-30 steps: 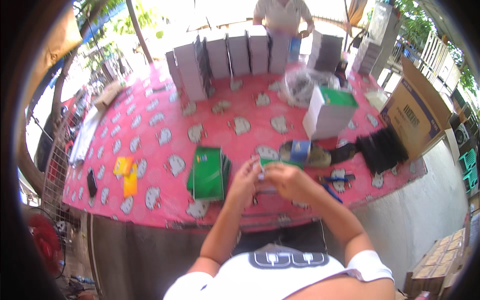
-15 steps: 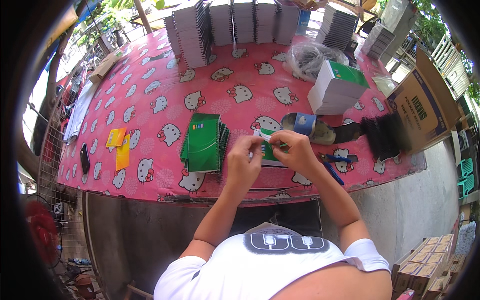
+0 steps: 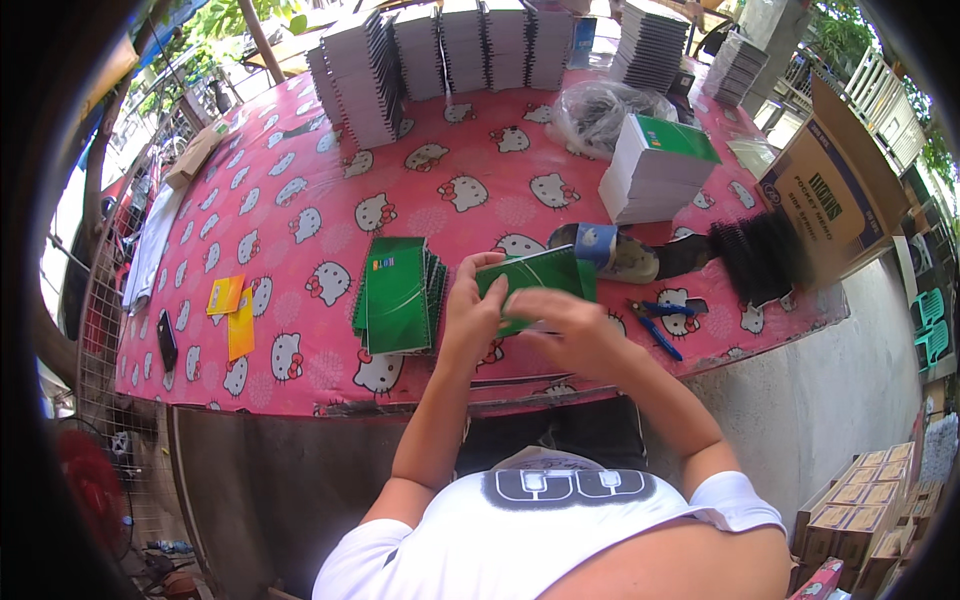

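Observation:
A green-covered notebook (image 3: 545, 272) is raised and tilted above the near part of the table. My left hand (image 3: 474, 305) grips its left side, thumb on the cover. My right hand (image 3: 572, 325) is smeared by motion in front of the notebook's lower part; its fingers cannot be made out. Just left of my left hand lies a short pile of green spiral notebooks (image 3: 397, 292), stacked slightly askew. Blue-handled pliers (image 3: 658, 328) rest on the table to the right of my right hand. Behind the held notebook sits a rounded holder with a blue band (image 3: 597, 243).
Black spiral coils (image 3: 757, 262) lie by an open cardboard box (image 3: 830, 195) at right. A green-topped paper stack (image 3: 655, 175) and a clear plastic bag (image 3: 605, 112) stand behind. Tall notebook stacks (image 3: 360, 85) line the far edge. Yellow booklets (image 3: 240, 325) and a phone (image 3: 167, 340) lie left.
The green notebook has come up off the table into my left hand, its cover now facing up. My right hand has drawn back from the pinch near its top edge and is moving across it.

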